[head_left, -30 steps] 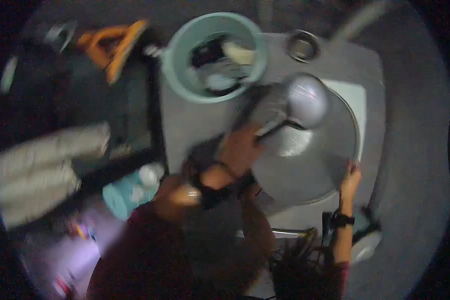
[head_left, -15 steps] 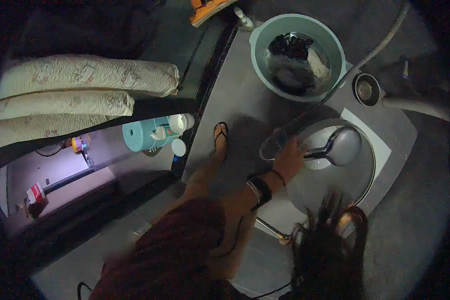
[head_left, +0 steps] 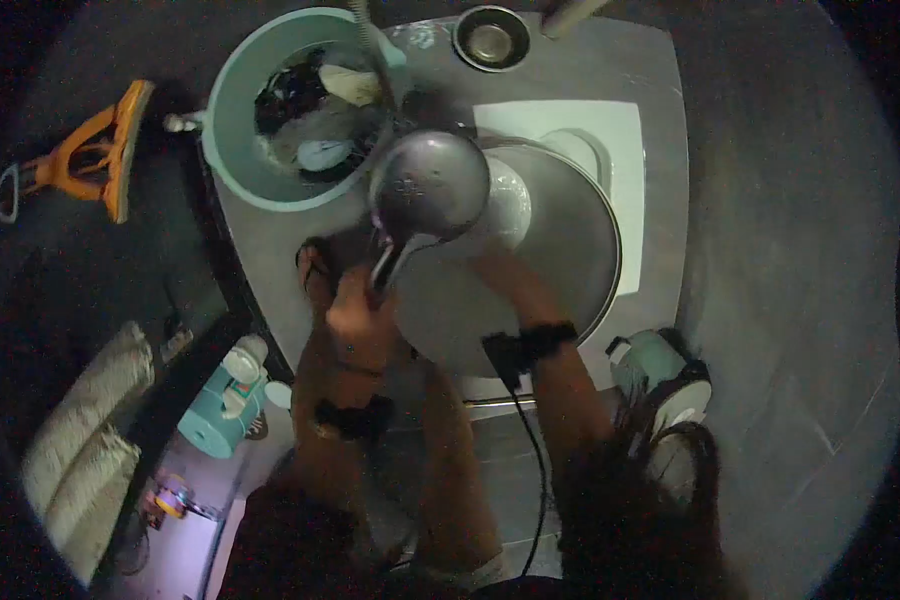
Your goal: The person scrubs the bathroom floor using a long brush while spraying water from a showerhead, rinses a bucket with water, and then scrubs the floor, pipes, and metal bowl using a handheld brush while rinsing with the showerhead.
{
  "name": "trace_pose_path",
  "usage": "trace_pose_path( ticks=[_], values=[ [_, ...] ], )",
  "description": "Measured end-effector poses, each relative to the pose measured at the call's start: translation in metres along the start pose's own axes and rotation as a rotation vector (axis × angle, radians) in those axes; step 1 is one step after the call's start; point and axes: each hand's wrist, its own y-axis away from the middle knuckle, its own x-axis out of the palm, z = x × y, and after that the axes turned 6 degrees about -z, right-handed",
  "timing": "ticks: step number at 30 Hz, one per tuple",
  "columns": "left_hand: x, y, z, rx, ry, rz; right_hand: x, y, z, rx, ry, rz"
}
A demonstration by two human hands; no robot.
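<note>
My left hand (head_left: 358, 318) is closed around the dark handle of a large metal ladle (head_left: 432, 185). The ladle's round bowl is raised between a green tub and a wide round metal basin (head_left: 570, 265). In the green tub (head_left: 222, 150), dark and pale cloths (head_left: 350, 85) lie in water. My right hand (head_left: 505, 268) reaches over the metal basin; its fingers are blurred and their grip cannot be made out. A pale round shape (head_left: 513, 205) shows inside the basin, partly behind the ladle.
The basin stands over a white panel (head_left: 628, 200) in the grey floor. A small metal bowl (head_left: 491, 40) sits at the back. At left are an orange mop head (head_left: 85, 160) and a light-blue container (head_left: 218, 405). A green-and-white object (head_left: 660, 375) stands at right.
The view has turned and shifted, so the tub now appears at upper left. My left hand has lifted the ladle from over the basin towards the tub. My right hand has come into view.
</note>
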Motion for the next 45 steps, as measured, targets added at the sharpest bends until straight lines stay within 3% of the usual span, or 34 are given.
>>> trace_pose_path(
  ticks=[1, 3, 4, 6, 7, 9, 11, 13, 15, 18, 19, 21, 22, 24, 26, 27, 29, 30, 32, 33, 36, 38, 40, 43, 45],
  values=[
    [0.002, -0.001, 0.005, 0.012, 0.014, 0.021, -0.002, -0.023, 0.029, 0.189, -0.195, -0.007],
    [0.009, -0.009, 0.013, -0.239, 0.084, 0.16, 0.051, -0.087, -0.025, -0.203, 0.605, 0.391],
    [0.009, -0.019, 0.012, -0.23, 0.094, 0.185, 0.059, -0.089, -0.025, -0.178, 0.591, 0.392],
    [0.016, -0.045, 0.012, -0.612, 0.319, 0.348, 0.066, -0.102, -0.025, 0.422, 0.514, 0.191],
    [0.023, -0.051, 0.019, -0.59, 0.327, 0.376, 0.074, -0.109, -0.036, 0.451, 0.495, 0.18],
    [0.04, -0.059, 0.036, -0.575, 0.392, 0.415, 0.096, -0.118, -0.069, 0.895, 0.114, -0.173],
    [0.042, -0.088, 0.026, -0.58, 0.302, 0.548, 0.072, -0.107, -0.06, 0.958, -0.102, -0.214],
    [0.044, -0.102, 0.017, -0.577, 0.208, 0.665, 0.068, -0.105, -0.065, 0.883, -0.205, -0.489],
    [0.05, -0.104, 0.015, -0.662, 0.414, 0.606, 0.071, -0.116, -0.083, 0.973, -0.236, -0.411],
    [0.063, -0.112, 0.023, -0.59, 0.424, 0.707, 0.153, -0.155, -0.181, 1.087, -0.17, -0.229],
    [0.065, -0.114, 0.024, -0.568, 0.421, 0.742, 0.157, -0.169, -0.177, 1.098, -0.185, -0.246],
    [0.069, -0.114, 0.027, -0.544, 0.434, 0.811, 0.14, -0.206, -0.125, 1.349, 0.301, -0.406],
    [0.07, -0.113, 0.028, -0.528, 0.425, 0.848, 0.116, -0.208, -0.09, 1.164, 0.38, -0.523],
    [0.068, -0.11, 0.031, -0.499, 0.397, 0.919, 0.081, -0.194, -0.08, 0.459, -0.931, -0.599],
    [0.07, -0.109, 0.03, -0.52, 0.429, 0.91, 0.126, -0.237, -0.048, 0.393, -0.377, -0.754],
    [0.069, -0.109, 0.03, -0.541, 0.466, 0.886, 0.135, -0.226, -0.04, 0.402, -0.377, -0.757],
    [0.068, -0.109, 0.029, -0.525, 0.42, 0.888, 0.149, -0.208, -0.026, 0.269, 0.377, -0.627],
    [0.066, -0.11, 0.028, -0.511, 0.374, 0.888, 0.145, -0.203, -0.041, 0.272, 0.376, -0.625],
    [0.063, -0.112, 0.017, -0.529, 0.386, 0.852, 0.137, -0.183, -0.095, 0.421, 0.089, -0.962],
    [0.063, -0.114, 0.013, -0.543, 0.405, 0.81, 0.093, -0.163, -0.074, 0.691, 0.218, -0.828],
    [0.068, -0.122, 0.004, -0.574, 0.589, 0.93, 0.094, -0.176, -0.081, 0.784, 0.331, -0.664],
    [0.071, -0.108, 0.023, -0.47, 0.537, 0.923, 0.124, -0.221, -0.092, 0.994, 0.8, -0.523],
    [0.071, -0.102, 0.032, -0.349, 0.482, 0.927, 0.119, -0.224, -0.074, 0.798, 0.535, -0.561],
    [0.069, -0.101, 0.028, -0.482, 0.479, 0.924, 0.096, -0.195, -0.037, 0.386, -0.053, -0.622],
    [0.066, -0.101, 0.024, -0.629, 0.437, 0.895, 0.079, -0.172, -0.027, 0.281, -0.366, -0.622]
  ],
)
